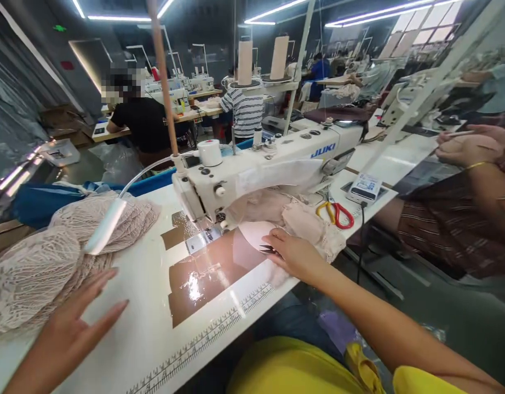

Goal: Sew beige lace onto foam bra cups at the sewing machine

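Note:
My left hand (75, 323) hovers over the white table (154, 306) with its fingers spread, close to a pile of beige lace pieces (42, 257). My right hand (293, 251) rests on a pale fabric piece (256, 232) by the needle of the white JUKI sewing machine (269, 164). Its fingers are curled around small dark snips (269, 250). More beige lace fabric (310, 224) lies bunched under the machine arm, just behind that hand.
Red and yellow scissors (338, 213) lie right of the machine, near a small control box (363, 189). A curved lamp (108, 224) leans over the lace pile. Another person's arm (478, 158) is at the right. Other workers sit at machines behind.

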Tool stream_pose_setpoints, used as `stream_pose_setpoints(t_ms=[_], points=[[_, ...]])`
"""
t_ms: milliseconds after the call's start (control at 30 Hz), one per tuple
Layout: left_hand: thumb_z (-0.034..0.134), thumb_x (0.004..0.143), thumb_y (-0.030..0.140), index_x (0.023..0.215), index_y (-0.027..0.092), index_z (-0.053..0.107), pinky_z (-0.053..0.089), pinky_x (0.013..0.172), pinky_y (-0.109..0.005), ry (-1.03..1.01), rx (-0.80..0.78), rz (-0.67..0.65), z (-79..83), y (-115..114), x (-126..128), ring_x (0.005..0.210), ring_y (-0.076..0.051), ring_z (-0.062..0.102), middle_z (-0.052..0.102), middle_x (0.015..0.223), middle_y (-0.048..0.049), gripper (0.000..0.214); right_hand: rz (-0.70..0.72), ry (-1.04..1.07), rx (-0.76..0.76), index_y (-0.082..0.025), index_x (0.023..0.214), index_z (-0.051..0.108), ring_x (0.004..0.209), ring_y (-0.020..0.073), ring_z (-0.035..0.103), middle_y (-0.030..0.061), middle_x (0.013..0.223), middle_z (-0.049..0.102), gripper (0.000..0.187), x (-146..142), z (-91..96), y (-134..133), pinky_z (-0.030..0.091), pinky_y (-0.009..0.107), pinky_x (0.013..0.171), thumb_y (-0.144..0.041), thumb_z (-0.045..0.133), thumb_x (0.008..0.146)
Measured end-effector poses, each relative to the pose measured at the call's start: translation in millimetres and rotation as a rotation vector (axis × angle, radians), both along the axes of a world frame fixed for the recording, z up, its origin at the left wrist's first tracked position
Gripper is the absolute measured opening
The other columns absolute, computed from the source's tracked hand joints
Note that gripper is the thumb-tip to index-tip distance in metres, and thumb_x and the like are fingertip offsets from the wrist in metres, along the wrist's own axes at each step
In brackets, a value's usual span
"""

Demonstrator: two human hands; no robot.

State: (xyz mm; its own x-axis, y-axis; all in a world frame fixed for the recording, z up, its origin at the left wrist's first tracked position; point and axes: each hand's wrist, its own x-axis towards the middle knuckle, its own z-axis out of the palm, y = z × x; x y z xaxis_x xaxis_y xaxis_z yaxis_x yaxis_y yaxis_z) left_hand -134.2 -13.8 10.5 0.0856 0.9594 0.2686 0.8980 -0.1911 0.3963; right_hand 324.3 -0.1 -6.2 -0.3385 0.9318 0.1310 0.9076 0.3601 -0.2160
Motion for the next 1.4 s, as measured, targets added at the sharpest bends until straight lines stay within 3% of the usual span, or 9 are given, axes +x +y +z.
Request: stream_pose_setpoints(t_ms=[100, 233, 367, 500, 667, 767, 1000, 1133, 1400], points=[[0.066, 0.076, 0.053, 0.127, 0.033, 0.056, 0.060, 0.075, -0.034, -0.342, -0.295, -0.142, 10.1, -5.9, 74.0, 0.117, -0.034, 0.057, 0.051, 0.141, -0.0028, 0.056, -0.035, 0.047, 0.001, -0.012, 0.093, 0.064, 0.079, 0.0213, 0.061, 0.0103, 0.093, 0.066, 0.015, 10.4, -4.8, 0.8, 0.042, 0.028, 0.066, -0.013, 0.059, 0.079], [0.065, 0.082, 0.049, 0.129, 0.026, 0.056, 0.043, 0.106, -0.040, -0.864, -0.657, -0.234, 7.3, 4.9, 156.9, 0.126, -0.029, 0.050, 0.052, 0.140, -0.0085, 0.053, 0.035, 0.582, 0.042, -0.015, 0.076, 0.059, 0.064, 0.0135, 0.052, 0.0008, 0.068, 0.058, 0.002, 7.9, -0.1, -8.8, 0.038, 0.024, 0.061, -0.015, 0.057, 0.076], [0.065, 0.082, 0.050, 0.114, 0.017, 0.064, 0.050, 0.091, -0.034, -1.407, -0.944, -0.141, -10.9, 4.2, 225.6, 0.104, -0.023, 0.063, 0.067, 0.113, -0.0123, 0.046, 0.342, 1.046, -0.280, -0.016, 0.068, 0.054, 0.054, 0.0081, 0.041, -0.0035, 0.060, 0.049, 0.020, 3.4, 1.7, -32.8, 0.034, 0.020, 0.054, -0.030, 0.056, 0.082], [0.075, 0.075, 0.038, 0.090, 0.014, 0.068, 0.049, 0.061, -0.022, -1.546, -1.133, -0.239, -23.1, -19.2, 263.9, 0.062, -0.012, 0.062, 0.067, 0.073, -0.0057, 0.029, 0.627, 1.135, -0.755, -0.014, 0.070, 0.058, 0.053, 0.0072, 0.043, -0.0022, 0.062, 0.052, 0.021, 9.0, -3.8, -54.8, 0.035, 0.018, 0.050, -0.033, 0.064, 0.074], [0.076, 0.073, 0.036, 0.068, 0.013, 0.069, 0.041, 0.048, -0.019, -1.570, -1.061, -0.584, -23.3, -55.1, 240.7, 0.050, -0.011, 0.055, 0.055, 0.051, -0.0017, 0.024, 0.795, 1.072, -1.325, -0.009, 0.078, 0.064, 0.055, 0.0095, 0.051, 0.0040, 0.069, 0.059, 0.042, 24.3, 0.0, -57.1, 0.041, 0.019, 0.052, -0.050, 0.071, 0.071], [0.070, 0.077, 0.039, 0.078, 0.019, 0.075, 0.043, 0.045, -0.021, -1.607, -0.845, -0.790, -4.5, -74.8, 203.0, 0.045, -0.012, 0.053, 0.055, 0.048, -0.0012, 0.020, 0.721, 1.176, -1.262, -0.009, 0.084, 0.067, 0.051, 0.0082, 0.048, 0.0022, 0.064, 0.058, 0.050, 22.7, -2.3, -49.6, 0.037, 0.019, 0.050, -0.057, 0.072, 0.070], [0.077, 0.071, 0.033, 0.088, 0.025, 0.075, 0.054, 0.069, -0.028, -1.200, -0.130, 0.103, 46.5, -88.4, 127.3, 0.079, -0.019, 0.065, 0.071, 0.099, -0.0046, 0.019, 0.347, 1.213, -1.009, -0.012, 0.110, 0.066, 0.048, 0.0059, 0.030, 0.0019, 0.069, 0.055, 0.057, -16.1, -12.0, -32.5, 0.024, 0.021, 0.046, -0.061, 0.046, 0.089], [0.076, 0.072, 0.039, 0.111, 0.016, 0.069, 0.052, 0.079, -0.031, -0.880, -0.407, 0.051, 31.2, -72.8, 113.6, 0.097, -0.026, 0.063, 0.068, 0.107, -0.0101, 0.045, 0.343, 1.027, -0.877, -0.016, 0.114, 0.068, 0.065, 0.0122, 0.047, 0.0025, 0.072, 0.054, 0.051, -54.3, 8.4, -23.4, 0.038, 0.025, 0.060, -0.056, 0.053, 0.087], [0.070, 0.076, 0.036, 0.118, 0.019, 0.064, 0.047, 0.089, -0.035, -0.951, -0.540, -0.259, 12.2, -70.4, 114.8, 0.099, -0.026, 0.061, 0.066, 0.108, -0.0071, 0.046, 0.539, 0.904, -0.877, -0.012, 0.101, 0.070, 0.064, 0.0129, 0.048, 0.0001, 0.066, 0.057, 0.044, -131.1, 24.1, -11.2, 0.038, 0.025, 0.062, -0.051, 0.057, 0.084]])
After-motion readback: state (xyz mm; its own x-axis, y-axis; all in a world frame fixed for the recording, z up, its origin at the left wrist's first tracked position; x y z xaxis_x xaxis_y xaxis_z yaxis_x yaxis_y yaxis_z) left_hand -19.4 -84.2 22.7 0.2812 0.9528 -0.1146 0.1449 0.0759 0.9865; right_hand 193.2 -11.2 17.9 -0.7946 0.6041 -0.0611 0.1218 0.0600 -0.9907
